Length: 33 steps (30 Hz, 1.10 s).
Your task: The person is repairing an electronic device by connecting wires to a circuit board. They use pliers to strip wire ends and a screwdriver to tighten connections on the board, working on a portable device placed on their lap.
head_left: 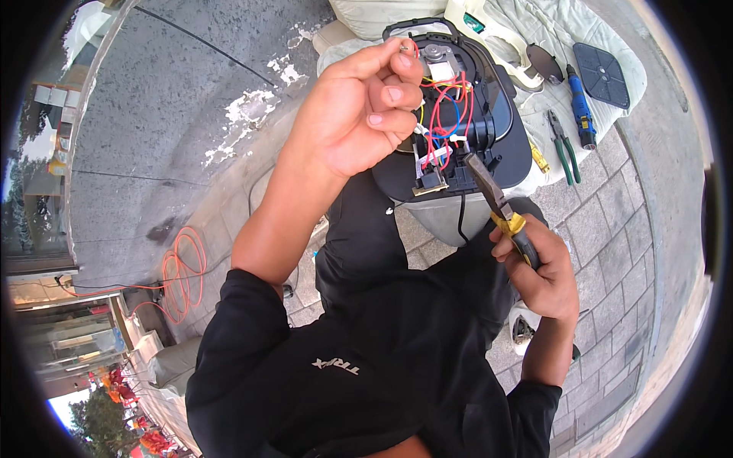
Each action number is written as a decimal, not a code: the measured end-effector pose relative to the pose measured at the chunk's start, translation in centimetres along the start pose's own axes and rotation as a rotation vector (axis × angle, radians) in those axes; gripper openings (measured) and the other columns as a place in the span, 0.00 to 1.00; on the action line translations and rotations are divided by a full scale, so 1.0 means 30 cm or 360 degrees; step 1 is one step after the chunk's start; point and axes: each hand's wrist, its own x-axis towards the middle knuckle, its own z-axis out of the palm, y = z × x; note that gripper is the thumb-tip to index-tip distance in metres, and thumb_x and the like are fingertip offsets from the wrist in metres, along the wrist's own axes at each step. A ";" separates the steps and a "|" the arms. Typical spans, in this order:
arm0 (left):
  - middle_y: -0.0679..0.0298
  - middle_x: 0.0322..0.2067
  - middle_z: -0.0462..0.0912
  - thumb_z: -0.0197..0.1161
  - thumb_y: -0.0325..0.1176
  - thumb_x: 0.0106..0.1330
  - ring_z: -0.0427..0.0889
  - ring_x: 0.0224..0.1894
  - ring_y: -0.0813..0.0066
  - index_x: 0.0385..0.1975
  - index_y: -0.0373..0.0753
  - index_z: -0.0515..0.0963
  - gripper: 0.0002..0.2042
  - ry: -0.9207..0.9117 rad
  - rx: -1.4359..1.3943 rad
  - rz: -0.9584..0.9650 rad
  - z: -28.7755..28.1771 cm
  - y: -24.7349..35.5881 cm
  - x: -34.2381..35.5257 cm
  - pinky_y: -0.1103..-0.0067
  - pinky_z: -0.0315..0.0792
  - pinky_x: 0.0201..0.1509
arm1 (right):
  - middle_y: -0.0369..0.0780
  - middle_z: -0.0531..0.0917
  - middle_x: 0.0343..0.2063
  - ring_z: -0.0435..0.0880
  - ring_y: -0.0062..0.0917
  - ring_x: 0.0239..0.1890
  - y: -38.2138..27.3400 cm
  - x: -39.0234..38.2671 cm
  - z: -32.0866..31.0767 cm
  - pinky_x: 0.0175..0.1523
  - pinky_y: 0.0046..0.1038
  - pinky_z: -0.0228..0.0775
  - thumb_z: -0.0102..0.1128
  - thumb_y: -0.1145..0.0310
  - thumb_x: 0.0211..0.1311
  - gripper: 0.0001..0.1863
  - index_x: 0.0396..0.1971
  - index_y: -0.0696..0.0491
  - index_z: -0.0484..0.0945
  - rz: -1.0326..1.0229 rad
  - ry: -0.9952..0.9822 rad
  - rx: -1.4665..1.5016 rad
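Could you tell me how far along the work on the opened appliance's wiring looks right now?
Done: the black appliance sits bottom-up and open, its red, blue and yellow wires exposed; a dark square cover plate lies aside on the cloth. In hand: the left hand pinches a small part above the wires, while the right hand points yellow-handled pliers into the wiring. Left: wires remain loose, cover off.

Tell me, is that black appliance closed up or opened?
Opened. The black appliance has its cover off, with red, blue and yellow wires and a small motor exposed.

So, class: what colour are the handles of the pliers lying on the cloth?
Green handles, seen in the head view.
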 end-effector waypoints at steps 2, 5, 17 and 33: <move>0.72 0.37 0.78 0.53 0.37 0.85 0.73 0.28 0.82 0.51 0.36 0.80 0.12 0.0008 0.0014 0.0013 0.000 0.001 -0.001 0.83 0.64 0.21 | 0.43 0.84 0.40 0.82 0.28 0.34 -0.005 0.001 0.001 0.40 0.28 0.72 0.52 0.88 0.55 0.13 0.37 0.60 0.81 0.0012 0.0004 -0.0001; 0.72 0.37 0.77 0.53 0.37 0.85 0.73 0.28 0.83 0.51 0.36 0.79 0.12 0.0032 0.0059 0.0038 0.003 0.003 -0.001 0.84 0.64 0.20 | 0.43 0.84 0.40 0.82 0.27 0.35 -0.005 -0.001 -0.003 0.41 0.28 0.73 0.52 0.87 0.56 0.13 0.38 0.60 0.81 0.0032 0.0013 0.0005; 0.55 0.42 0.86 0.56 0.38 0.85 0.84 0.25 0.78 0.49 0.34 0.80 0.12 0.0207 0.1088 0.0281 -0.003 -0.073 -0.079 0.88 0.65 0.15 | 0.41 0.81 0.26 0.80 0.24 0.31 0.249 -0.029 -0.257 0.41 0.30 0.74 0.58 0.72 0.63 0.10 0.40 0.58 0.83 0.1018 0.0947 -0.0633; 0.52 0.41 0.84 0.54 0.30 0.84 0.85 0.23 0.76 0.51 0.28 0.77 0.11 0.0188 0.1025 0.0180 -0.051 -0.096 -0.125 0.87 0.65 0.17 | 0.46 0.83 0.48 0.83 0.43 0.53 0.731 0.199 -0.441 0.62 0.44 0.74 0.64 0.67 0.61 0.14 0.47 0.50 0.87 0.0541 0.0632 -0.2028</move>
